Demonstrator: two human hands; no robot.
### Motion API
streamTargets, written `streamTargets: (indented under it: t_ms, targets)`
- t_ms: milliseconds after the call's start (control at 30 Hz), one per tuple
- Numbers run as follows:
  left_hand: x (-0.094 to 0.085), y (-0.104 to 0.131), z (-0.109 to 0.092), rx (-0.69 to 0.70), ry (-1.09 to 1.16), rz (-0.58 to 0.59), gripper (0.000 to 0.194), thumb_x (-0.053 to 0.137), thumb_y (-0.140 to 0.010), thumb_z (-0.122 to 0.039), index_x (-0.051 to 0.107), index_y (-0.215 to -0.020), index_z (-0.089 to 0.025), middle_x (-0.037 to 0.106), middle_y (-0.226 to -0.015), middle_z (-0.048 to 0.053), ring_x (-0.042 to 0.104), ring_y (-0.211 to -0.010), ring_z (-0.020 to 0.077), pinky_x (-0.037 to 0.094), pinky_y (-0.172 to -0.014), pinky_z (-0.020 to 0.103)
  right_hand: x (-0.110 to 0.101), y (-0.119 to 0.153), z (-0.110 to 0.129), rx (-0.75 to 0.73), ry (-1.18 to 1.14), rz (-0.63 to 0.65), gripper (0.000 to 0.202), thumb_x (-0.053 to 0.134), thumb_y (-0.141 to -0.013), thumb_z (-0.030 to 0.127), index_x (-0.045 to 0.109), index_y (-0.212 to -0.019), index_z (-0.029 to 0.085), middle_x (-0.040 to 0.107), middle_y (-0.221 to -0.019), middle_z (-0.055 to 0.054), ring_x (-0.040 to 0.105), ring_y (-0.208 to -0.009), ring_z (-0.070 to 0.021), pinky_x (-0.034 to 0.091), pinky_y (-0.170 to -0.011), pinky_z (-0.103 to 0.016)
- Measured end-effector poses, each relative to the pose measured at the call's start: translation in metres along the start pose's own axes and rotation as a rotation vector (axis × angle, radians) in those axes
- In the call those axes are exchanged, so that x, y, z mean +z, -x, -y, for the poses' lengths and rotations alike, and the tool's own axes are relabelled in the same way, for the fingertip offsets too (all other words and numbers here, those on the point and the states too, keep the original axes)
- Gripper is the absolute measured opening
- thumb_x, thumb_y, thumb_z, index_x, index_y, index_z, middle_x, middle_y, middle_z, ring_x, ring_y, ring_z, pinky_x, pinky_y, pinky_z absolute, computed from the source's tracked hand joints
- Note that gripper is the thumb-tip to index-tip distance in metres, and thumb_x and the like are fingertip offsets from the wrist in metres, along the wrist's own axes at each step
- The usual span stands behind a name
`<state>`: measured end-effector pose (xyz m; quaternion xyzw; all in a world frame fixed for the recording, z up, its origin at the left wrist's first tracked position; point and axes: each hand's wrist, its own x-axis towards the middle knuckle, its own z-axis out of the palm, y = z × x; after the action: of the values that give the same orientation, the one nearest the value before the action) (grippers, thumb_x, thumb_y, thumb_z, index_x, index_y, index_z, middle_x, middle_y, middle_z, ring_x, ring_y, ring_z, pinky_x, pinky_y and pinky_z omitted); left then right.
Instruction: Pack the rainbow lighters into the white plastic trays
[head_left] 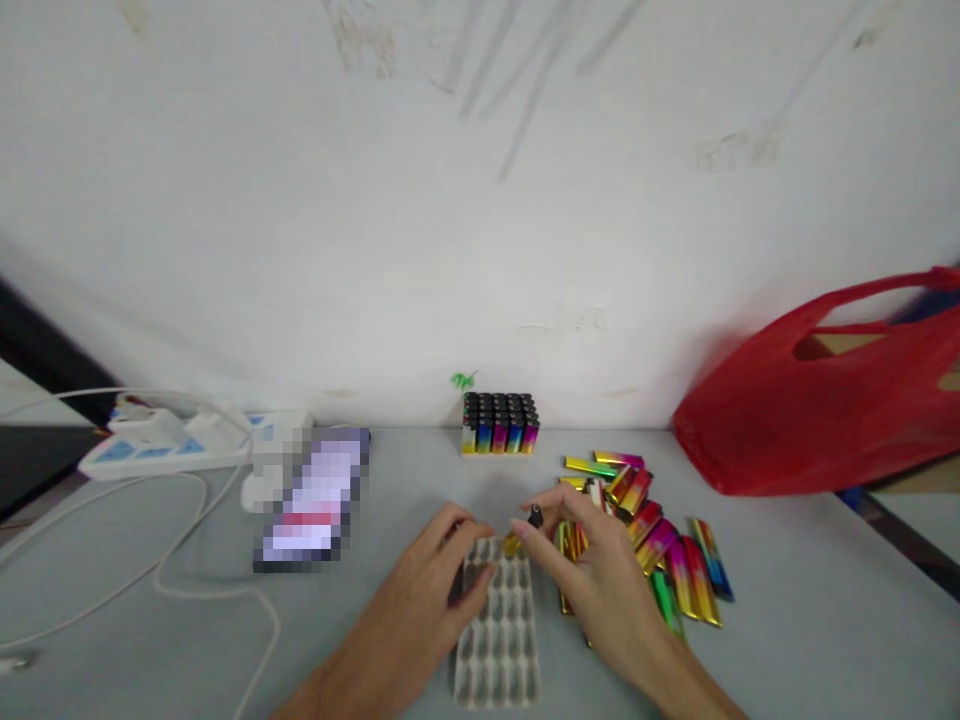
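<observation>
Pinching one lighter [514, 543], the right hand [607, 580] is above the far end of one tray [497, 640]; the left hand [424, 580], thumb and fingers apart, is at its left edge. Five lighters front the standing block [500, 425]; the overlapping pile [656, 545] defies counting.

No text or number can be read; the phone screen [319, 495] is pixelated.

Glossy metallic lighters [657, 545], matt grey table [795, 610]
</observation>
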<state>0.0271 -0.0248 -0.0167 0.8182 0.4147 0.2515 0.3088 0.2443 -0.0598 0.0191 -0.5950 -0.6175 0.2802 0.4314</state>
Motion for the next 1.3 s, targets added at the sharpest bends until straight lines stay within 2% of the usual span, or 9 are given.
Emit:
streamTargets:
  t_ms: [200, 300, 433, 600, 733, 900, 1033, 1167, 1300]
  targets:
    - [0.006, -0.001, 0.001, -0.053, 0.047, -0.072, 0.033, 0.067, -0.103, -0.023, 0.068, -0.136, -0.025, 0.064, -0.093, 0.0, 0.066, -0.077, 0.0204, 0.055, -0.073, 0.031, 0.007, 0.007, 0.001, -0.042, -0.088, 0.128, 0.012, 0.077, -0.104, 0.036, 0.079, -0.11, 0.026, 0.077, -0.095, 0.001, 0.071, -0.091, -0.0217, 0.048, -0.084, -0.031]
    - [0.008, -0.001, -0.001, -0.063, 0.088, -0.08, 0.028, 0.068, -0.104, -0.027, 0.07, -0.131, -0.025, 0.063, -0.091, -0.001, 0.065, -0.074, 0.0188, 0.053, -0.07, 0.029, 0.01, 0.008, 0.0, -0.05, -0.051, 0.149, 0.008, 0.078, -0.104, 0.033, 0.079, -0.105, 0.025, 0.077, -0.095, 0.001, 0.07, -0.09, -0.022, 0.048, -0.083, -0.032]
    - [0.007, -0.002, -0.005, -0.04, 0.111, -0.055, 0.015, 0.068, -0.103, -0.026, 0.075, -0.116, -0.026, 0.063, -0.093, -0.001, 0.063, -0.072, 0.017, 0.05, -0.068, 0.028, 0.012, 0.008, -0.003, -0.124, 0.035, 0.097, 0.007, 0.081, -0.102, 0.03, 0.078, -0.101, 0.024, 0.076, -0.09, 0.001, 0.069, -0.087, -0.0222, 0.046, -0.083, -0.033]
    - [0.006, -0.003, -0.005, -0.035, 0.117, -0.048, 0.013, 0.07, -0.101, -0.021, 0.076, -0.111, -0.026, 0.062, -0.093, -0.002, 0.063, -0.073, 0.0171, 0.05, -0.069, 0.027, 0.014, 0.01, -0.006, -0.18, 0.064, 0.087, 0.01, 0.082, -0.101, 0.028, 0.077, -0.109, 0.025, 0.075, -0.092, 0.001, 0.069, -0.088, -0.0221, 0.048, -0.085, -0.034]
    - [0.008, 0.0, -0.003, -0.018, 0.117, -0.037, 0.017, 0.071, -0.099, -0.018, 0.075, -0.114, -0.026, 0.06, -0.091, -0.003, 0.062, -0.072, 0.0168, 0.049, -0.068, 0.027, 0.018, 0.012, -0.007, -0.181, 0.024, 0.102, 0.029, 0.079, -0.103, 0.025, 0.07, -0.131, 0.03, 0.076, -0.102, 0.002, 0.072, -0.095, -0.0214, 0.05, -0.092, -0.034]
    - [0.01, 0.002, -0.001, -0.027, 0.106, -0.015, 0.005, 0.07, -0.1, -0.019, 0.07, -0.103, -0.023, 0.059, -0.091, -0.002, 0.062, -0.075, 0.018, 0.048, -0.069, 0.028, 0.019, 0.013, -0.006, -0.212, 0.017, 0.2, 0.021, 0.07, -0.11, 0.026, 0.068, -0.13, 0.032, 0.076, -0.111, 0.002, 0.072, -0.103, -0.0213, 0.048, -0.105, -0.036]
    - [0.01, 0.001, 0.0, -0.035, 0.117, -0.012, 0.008, 0.069, -0.095, -0.015, 0.067, -0.098, -0.022, 0.061, -0.093, -0.002, 0.063, -0.077, 0.0182, 0.049, -0.069, 0.028, 0.017, 0.015, -0.001, -0.242, 0.056, 0.256, 0.023, 0.066, -0.112, 0.026, 0.064, -0.134, 0.033, 0.076, -0.124, 0.001, 0.072, -0.115, -0.0221, 0.043, -0.116, -0.04]
    - [0.012, 0.001, 0.003, -0.025, 0.116, -0.052, 0.013, 0.071, -0.095, -0.019, 0.07, -0.106, -0.024, 0.061, -0.089, -0.003, 0.064, -0.073, 0.0176, 0.051, -0.067, 0.027, 0.013, 0.014, -0.003, -0.278, 0.15, 0.162, 0.03, 0.062, -0.111, 0.028, 0.059, -0.142, 0.031, 0.075, -0.123, -0.002, 0.071, -0.113, -0.0242, 0.051, -0.103, -0.04]
    - [0.013, 0.002, 0.004, -0.05, 0.11, -0.082, 0.036, 0.073, -0.092, -0.019, 0.071, -0.127, -0.027, 0.061, -0.084, -0.005, 0.064, -0.069, 0.0164, 0.055, -0.068, 0.027, 0.003, 0.003, -0.014, -0.196, 0.509, -0.144, 0.022, 0.055, -0.111, 0.03, 0.064, -0.13, 0.023, 0.074, -0.114, -0.011, 0.07, -0.106, -0.0322, 0.049, -0.096, -0.046]
